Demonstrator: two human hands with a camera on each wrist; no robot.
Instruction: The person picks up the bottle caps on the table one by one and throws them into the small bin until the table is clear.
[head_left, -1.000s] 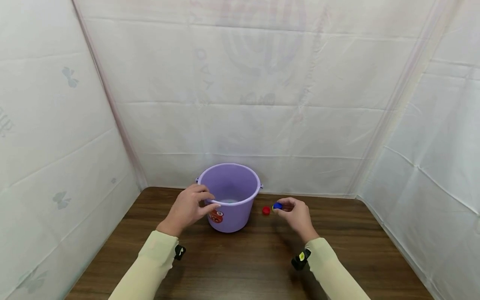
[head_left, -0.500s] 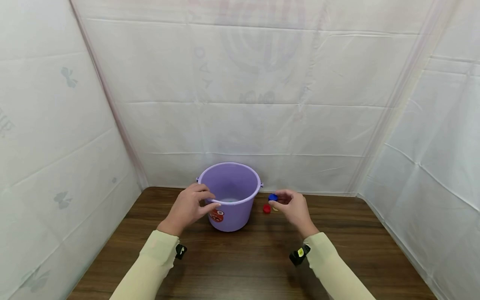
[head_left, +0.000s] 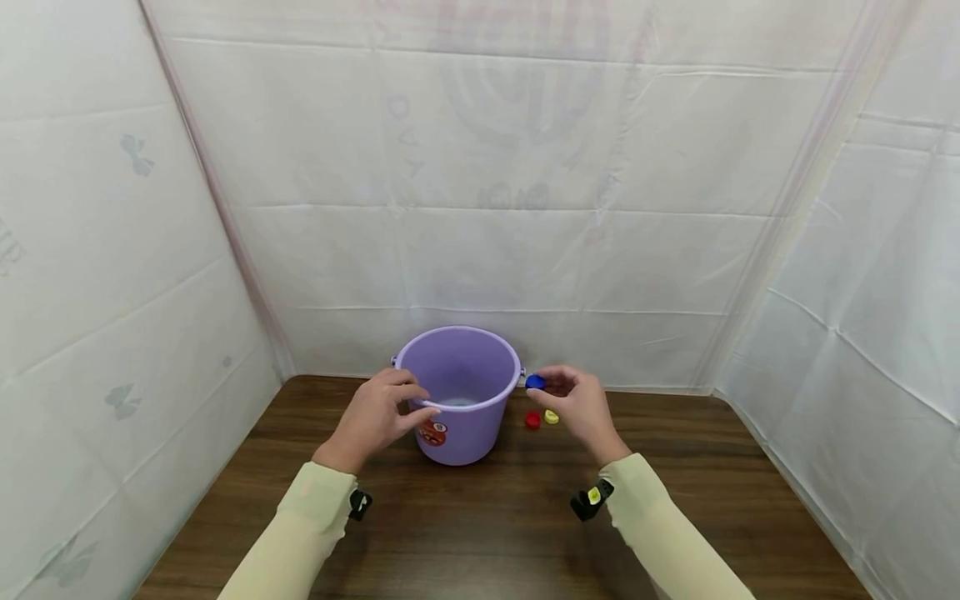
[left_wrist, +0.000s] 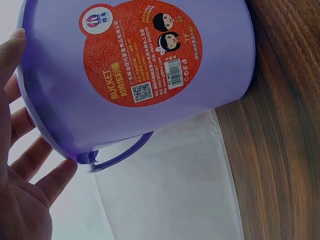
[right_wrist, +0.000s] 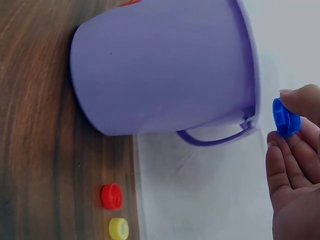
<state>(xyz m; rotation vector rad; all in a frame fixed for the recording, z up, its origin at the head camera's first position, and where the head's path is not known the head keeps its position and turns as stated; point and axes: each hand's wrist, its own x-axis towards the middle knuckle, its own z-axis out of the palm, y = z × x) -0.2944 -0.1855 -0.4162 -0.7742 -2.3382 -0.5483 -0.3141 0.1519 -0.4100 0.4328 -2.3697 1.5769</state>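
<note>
Your left hand [head_left: 378,414] holds the rim of the purple bucket [head_left: 472,433] at its eight o'clock — thumb outside, fingers over the edge. Your right hand [head_left: 585,407] pinches the blue cap [head_left: 535,382] between thumb and fingers, raised above the worktop [head_left: 465,537] at the bucket's three o'clock, just beside the rim but apart from it. Below that cap, the red cap [head_left: 532,420] and the yellow cap [head_left: 552,417] lie near each other on the worktop, around the bucket's four o'clock — yellow at red's three o'clock. The bucket stands upright, its red label [head_left: 432,432] on the seven o'clock side.
</note>
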